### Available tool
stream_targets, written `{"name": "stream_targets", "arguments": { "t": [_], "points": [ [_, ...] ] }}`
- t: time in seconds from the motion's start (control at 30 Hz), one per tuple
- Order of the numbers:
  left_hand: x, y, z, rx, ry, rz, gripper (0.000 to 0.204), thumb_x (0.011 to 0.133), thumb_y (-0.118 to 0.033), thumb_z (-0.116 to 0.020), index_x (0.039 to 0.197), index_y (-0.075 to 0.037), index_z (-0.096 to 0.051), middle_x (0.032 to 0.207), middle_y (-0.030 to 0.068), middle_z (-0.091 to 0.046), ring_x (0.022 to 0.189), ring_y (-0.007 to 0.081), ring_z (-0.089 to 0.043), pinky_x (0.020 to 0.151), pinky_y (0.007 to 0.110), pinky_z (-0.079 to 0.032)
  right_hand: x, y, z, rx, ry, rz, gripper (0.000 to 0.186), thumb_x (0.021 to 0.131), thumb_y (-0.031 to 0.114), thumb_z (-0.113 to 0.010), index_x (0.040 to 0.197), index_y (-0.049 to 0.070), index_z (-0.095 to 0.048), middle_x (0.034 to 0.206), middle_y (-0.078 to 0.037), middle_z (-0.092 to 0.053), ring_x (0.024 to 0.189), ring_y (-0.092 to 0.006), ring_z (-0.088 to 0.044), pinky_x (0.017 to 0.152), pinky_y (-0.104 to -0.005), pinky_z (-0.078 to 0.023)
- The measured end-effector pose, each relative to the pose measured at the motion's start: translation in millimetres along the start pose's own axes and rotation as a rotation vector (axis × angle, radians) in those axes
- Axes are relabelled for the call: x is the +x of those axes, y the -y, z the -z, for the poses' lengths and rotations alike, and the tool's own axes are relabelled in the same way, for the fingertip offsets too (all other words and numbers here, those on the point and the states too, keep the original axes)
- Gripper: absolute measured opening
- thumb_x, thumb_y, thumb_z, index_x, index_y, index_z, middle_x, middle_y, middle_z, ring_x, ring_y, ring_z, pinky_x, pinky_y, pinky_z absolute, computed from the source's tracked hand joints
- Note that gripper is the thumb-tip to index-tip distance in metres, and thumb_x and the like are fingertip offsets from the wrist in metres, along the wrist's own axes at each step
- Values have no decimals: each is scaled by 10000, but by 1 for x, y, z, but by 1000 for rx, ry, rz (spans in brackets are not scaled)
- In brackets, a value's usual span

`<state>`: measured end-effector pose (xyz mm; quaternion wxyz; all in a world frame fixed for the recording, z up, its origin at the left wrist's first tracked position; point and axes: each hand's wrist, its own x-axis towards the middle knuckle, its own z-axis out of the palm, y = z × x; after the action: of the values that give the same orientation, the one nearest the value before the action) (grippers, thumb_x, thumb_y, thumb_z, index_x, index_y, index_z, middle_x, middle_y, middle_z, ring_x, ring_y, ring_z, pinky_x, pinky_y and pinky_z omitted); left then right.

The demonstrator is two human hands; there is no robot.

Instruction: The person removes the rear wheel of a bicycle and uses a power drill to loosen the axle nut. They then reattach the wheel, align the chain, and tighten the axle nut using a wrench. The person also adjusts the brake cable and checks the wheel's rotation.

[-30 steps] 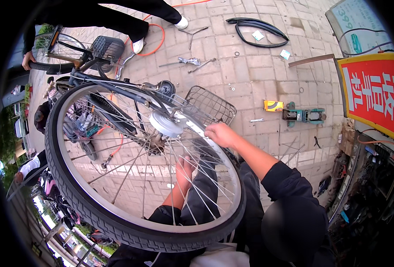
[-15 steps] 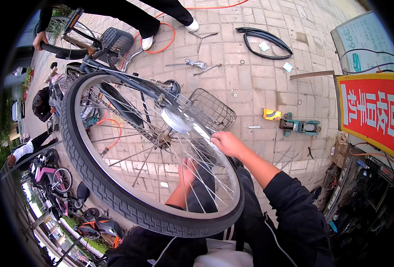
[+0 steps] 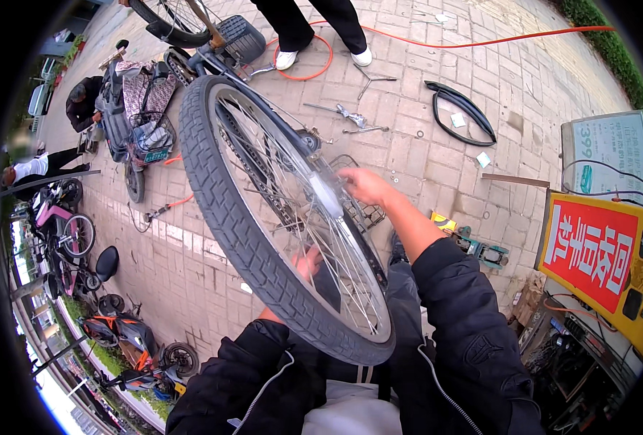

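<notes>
A bicycle wheel (image 3: 238, 217) with a treaded black tyre stands tilted across the middle, attached to a dark frame (image 3: 216, 65). My right hand (image 3: 361, 185) has its fingers curled at the wheel's upper right, beside a blurred silver part (image 3: 323, 194); exactly what it grips is unclear. My left hand (image 3: 305, 262) is seen through the spokes, low behind the wheel, its fingers partly hidden. A wire basket (image 3: 371, 216) lies on the paving beyond my right hand.
A person in black trousers (image 3: 343, 25) stands beyond. Tools (image 3: 350, 116), an inner tube (image 3: 459, 109) and an orange hose (image 3: 481, 40) lie on the paving. A green jack (image 3: 484, 250) and yellow sign (image 3: 629, 319) are right; a loaded scooter (image 3: 129, 116), people and parked bikes are left.
The wheel has turned more edge-on, its top shifting right. My right hand has moved up along it. The view has swung, showing more of the scooter and parked bikes.
</notes>
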<state>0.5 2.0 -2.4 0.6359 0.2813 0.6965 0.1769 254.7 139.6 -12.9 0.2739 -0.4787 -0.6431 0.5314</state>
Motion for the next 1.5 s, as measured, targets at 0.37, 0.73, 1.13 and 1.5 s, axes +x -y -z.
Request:
{"name": "stream_targets", "arguments": {
  "t": [0.37, 0.73, 1.13, 1.5],
  "points": [
    [-258, -82, -74, -401, -232, -746, 573, 975, -396, -407, 1333, 48, -360, 1252, 146, -515, 1146, 216, -511, 980, 335, -385, -13, -5, -17, -68, 28, 153, 263, 809, 91, -534, 1062, 39, -587, 976, -222, -615, 940, -393, -573, 819, -425, -458],
    [-105, 64, -3, -240, -652, -357, 409, 952, -256, -505, 1236, 38, -513, 1135, 107, -591, 1042, 163, -518, 935, 308, -391, -117, 44, -22, 218, -63, -79, 488, 916, 202, -559, 1311, -47, -415, 1245, -159, -539, 1058, -201, -561, 907, -333, -450],
    [-71, 73, -5, -446, -450, -375, 290, 961, -267, -458, 1018, -3, -562, 793, 73, -610, 688, 159, -609, 631, 312, -491, -203, 302, -68, 177, -167, 353, 813, 750, -2, -629, 1422, -77, -177, 1313, -183, -408, 1145, -212, -479, 963, -303, -378],
    [-69, 72, 0, -230, -361, -382, 246, 941, -213, -470, 974, 5, -580, 783, 93, -613, 668, 182, -596, 627, 310, -476, -205, 307, -72, 95, -157, 256, 793, 731, -15, -586, 1421, -74, -199, 1269, -173, -462, 1118, -194, -504, 921, -290, -406]
  ]
}}
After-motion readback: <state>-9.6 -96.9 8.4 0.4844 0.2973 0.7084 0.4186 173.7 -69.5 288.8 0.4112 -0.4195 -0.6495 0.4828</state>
